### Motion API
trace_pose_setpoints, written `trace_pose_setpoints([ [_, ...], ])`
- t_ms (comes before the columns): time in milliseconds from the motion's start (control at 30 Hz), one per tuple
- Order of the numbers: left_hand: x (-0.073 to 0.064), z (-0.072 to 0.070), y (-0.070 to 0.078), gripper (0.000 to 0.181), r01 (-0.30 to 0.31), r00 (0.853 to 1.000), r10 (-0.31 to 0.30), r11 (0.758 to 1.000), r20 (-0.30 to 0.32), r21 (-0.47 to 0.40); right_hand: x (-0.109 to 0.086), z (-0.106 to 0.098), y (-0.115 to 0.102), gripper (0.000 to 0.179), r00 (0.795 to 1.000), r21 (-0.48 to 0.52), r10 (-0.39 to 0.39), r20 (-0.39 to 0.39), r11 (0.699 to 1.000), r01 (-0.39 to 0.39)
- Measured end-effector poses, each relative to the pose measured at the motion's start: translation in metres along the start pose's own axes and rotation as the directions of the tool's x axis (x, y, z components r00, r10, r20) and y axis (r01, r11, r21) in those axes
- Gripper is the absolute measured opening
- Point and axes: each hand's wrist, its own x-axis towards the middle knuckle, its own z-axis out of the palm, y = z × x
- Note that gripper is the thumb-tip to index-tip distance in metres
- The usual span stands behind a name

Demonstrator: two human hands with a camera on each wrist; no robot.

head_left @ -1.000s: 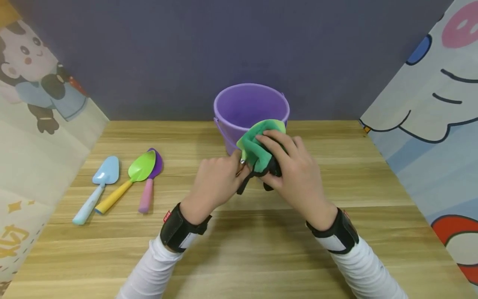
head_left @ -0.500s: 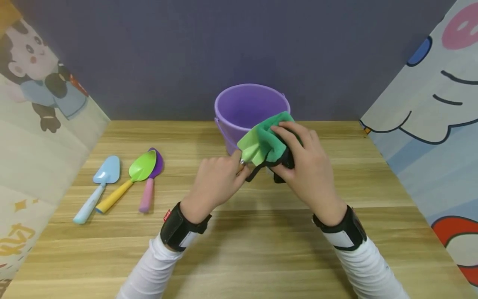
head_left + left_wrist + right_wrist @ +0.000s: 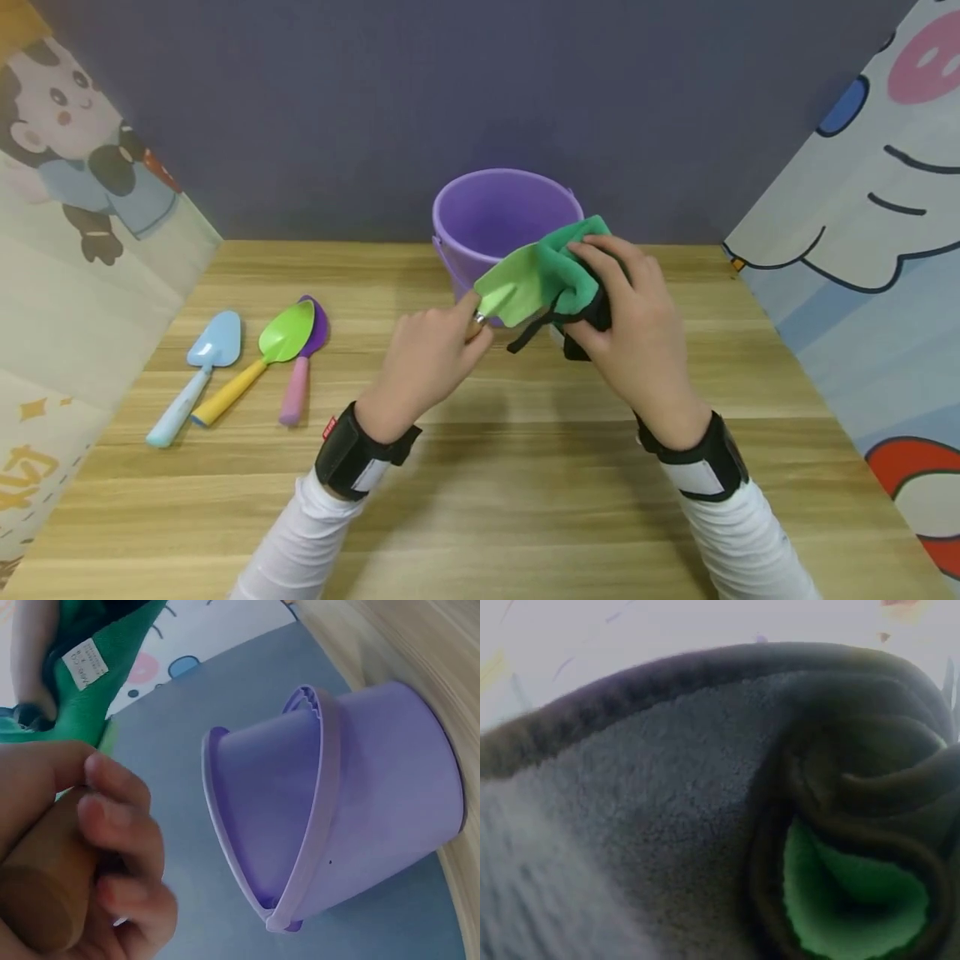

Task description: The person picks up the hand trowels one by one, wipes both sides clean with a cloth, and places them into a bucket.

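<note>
In the head view my left hand [image 3: 423, 362] grips a trowel [image 3: 516, 285] with a pale green blade pointing up and right. Its wooden handle [image 3: 45, 892] runs through my curled fingers in the left wrist view. A green cloth [image 3: 566, 271] with black edging is bunched in my right hand [image 3: 641, 325], folded over the blade's tip end. A black strap hangs from the cloth, and a white label [image 3: 85, 664] shows on it. Close up in the right wrist view are dark folded edging [image 3: 765, 664] and grey fabric; the fingers are hidden there.
A purple bucket [image 3: 467, 271] stands just behind the hands, against the dark back wall. To the left on the wooden table lie a light blue trowel [image 3: 213, 340], a green scoop [image 3: 285, 333] with yellow handle, and a purple scoop [image 3: 294, 392] with pink handle. Printed panels flank the table.
My right hand and the cloth have slid right and slightly up along the blade, uncovering more of it. My left hand stays nearly in place on the handle.
</note>
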Motion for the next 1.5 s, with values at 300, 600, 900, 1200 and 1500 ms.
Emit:
trace_pose_setpoints([
  [300, 0.004, -0.005, 0.000, 0.010, 0.081, 0.995, -0.072, 0.986, 0.064, -0.147, 0.002, -0.009, 0.007, 0.066, 0.997, 0.009, 0.077, -0.002, 0.997, -0.077],
  [600, 0.006, -0.009, 0.001, 0.017, 0.185, 0.979, -0.172, 0.975, 0.111, -0.123, 0.005, -0.017, 0.010, 0.061, 0.993, 0.033, 0.093, -0.078, 0.995, -0.091],
  [900, 0.007, -0.011, 0.002, 0.020, 0.201, 0.976, -0.186, 0.971, 0.117, -0.130, 0.004, -0.025, 0.007, 0.052, 0.988, 0.046, 0.076, -0.136, 0.996, -0.070],
  [1200, 0.004, -0.007, 0.002, 0.014, 0.086, 0.996, -0.085, 0.991, 0.013, -0.106, -0.002, -0.027, -0.013, 0.049, 0.985, 0.096, -0.012, -0.172, 0.995, 0.029],
  [1500, 0.003, -0.004, 0.003, 0.023, 0.056, 0.998, -0.057, 0.993, -0.002, -0.101, -0.009, -0.010, -0.030, 0.051, 0.972, 0.106, -0.196, -0.128, 0.972, 0.209],
])
